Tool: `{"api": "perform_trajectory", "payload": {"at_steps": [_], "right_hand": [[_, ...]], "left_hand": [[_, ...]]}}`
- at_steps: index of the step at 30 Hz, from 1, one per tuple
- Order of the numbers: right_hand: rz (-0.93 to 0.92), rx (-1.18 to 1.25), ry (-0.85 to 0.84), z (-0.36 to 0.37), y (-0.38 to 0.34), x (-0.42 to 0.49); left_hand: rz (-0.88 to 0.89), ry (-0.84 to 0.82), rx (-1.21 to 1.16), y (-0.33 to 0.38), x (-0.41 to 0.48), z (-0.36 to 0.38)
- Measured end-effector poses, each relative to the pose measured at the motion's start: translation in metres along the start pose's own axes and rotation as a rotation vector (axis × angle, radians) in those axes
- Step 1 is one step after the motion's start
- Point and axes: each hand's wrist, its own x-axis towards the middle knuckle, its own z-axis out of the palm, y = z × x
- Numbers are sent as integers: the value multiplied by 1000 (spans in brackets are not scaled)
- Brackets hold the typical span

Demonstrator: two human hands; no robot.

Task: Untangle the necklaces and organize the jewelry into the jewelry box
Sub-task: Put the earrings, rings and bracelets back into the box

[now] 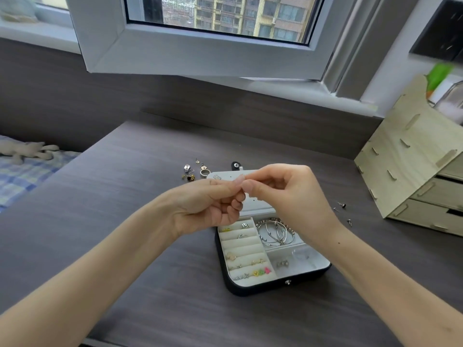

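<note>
Above the open jewelry box [273, 286] on the tabletop [120, 186], left hand [210, 204] and right hand [288, 194] meet, fingers pinched together; anything held is too small to see.

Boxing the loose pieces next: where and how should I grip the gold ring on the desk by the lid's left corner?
Pinch the gold ring across its band, near rim to far rim, coming straight down from above. It seems to lie flat on the desk, so only the rim offers hold; the box lid crowds its right side and loose earrings its left.
</note>
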Motion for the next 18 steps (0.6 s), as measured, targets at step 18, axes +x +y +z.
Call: {"api": "perform_trajectory", "payload": {"at_steps": [18], "right_hand": [[117,147,131,-18,5,1]], "left_hand": [[241,63,209,5,19,27]]}}
